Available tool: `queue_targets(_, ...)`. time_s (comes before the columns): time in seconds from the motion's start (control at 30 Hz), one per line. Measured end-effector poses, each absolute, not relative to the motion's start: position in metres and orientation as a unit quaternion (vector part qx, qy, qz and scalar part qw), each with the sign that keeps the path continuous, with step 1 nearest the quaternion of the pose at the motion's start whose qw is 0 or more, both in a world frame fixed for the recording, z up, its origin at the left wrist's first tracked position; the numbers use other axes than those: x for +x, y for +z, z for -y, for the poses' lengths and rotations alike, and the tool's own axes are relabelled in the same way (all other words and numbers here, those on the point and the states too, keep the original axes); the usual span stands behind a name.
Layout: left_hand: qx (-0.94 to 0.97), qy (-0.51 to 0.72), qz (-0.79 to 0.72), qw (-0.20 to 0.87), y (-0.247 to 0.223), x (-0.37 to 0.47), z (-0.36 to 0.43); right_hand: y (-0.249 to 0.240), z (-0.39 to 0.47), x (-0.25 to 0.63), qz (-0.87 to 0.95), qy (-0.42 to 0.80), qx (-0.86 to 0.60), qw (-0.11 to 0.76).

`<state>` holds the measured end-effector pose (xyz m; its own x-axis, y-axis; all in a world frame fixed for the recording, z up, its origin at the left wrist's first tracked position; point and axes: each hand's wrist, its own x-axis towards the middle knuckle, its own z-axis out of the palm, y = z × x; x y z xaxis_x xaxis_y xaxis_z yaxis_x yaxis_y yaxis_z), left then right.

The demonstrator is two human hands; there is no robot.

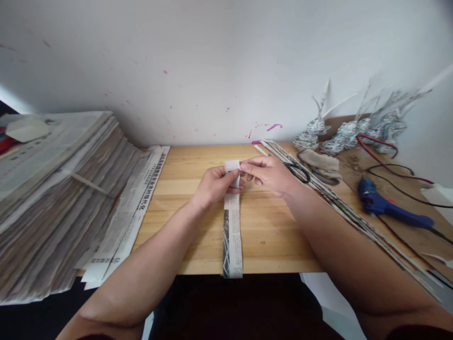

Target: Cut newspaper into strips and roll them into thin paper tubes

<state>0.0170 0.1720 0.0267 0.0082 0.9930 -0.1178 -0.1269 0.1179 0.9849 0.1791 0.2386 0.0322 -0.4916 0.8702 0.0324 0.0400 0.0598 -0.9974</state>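
Observation:
A long strip of newspaper (232,236) runs down the middle of the wooden table, its lower end reaching the front edge. My left hand (217,184) grips the strip near its top, thumb lying over the paper. At the strip's upper right edge is my right hand (264,174), its thumb and forefinger pinched on the paper's edge. Both hands are close together, just above the table.
A tall newspaper stack (60,208) and cut strips (141,189) lie left. On the right are thin paper rods (332,203), black-handled scissors (300,174), a glove (322,165), a blue glue gun (392,210) with cables, and woven paper figures (347,134) by the wall.

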Motion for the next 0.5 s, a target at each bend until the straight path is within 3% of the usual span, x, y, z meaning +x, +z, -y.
queue_targets(0.5,0.474,0.496,-0.48,0.546,0.0213,0.0177,-0.1739,0.0325,-0.2337,0.1725,0.625,0.556,-0.394,0.381)
